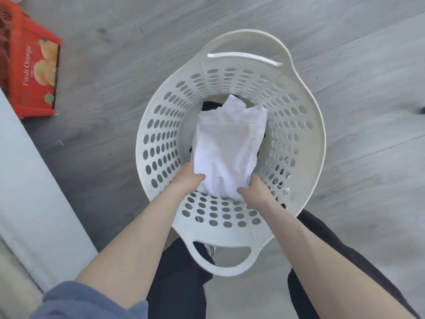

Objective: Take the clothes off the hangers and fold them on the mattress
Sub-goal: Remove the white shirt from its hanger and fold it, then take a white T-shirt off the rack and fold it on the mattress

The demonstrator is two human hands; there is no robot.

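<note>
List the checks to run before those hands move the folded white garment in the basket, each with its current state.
1. Left hand grips the white garment at its near edge: ok.
2. Right hand grips the opposite near corner: ok.
3. Garment folded and compact: ok.
4. Garment inside the basket rim: ok.
5. Garment resting on the dark clothing below, or held above it: cannot tell.
</note>
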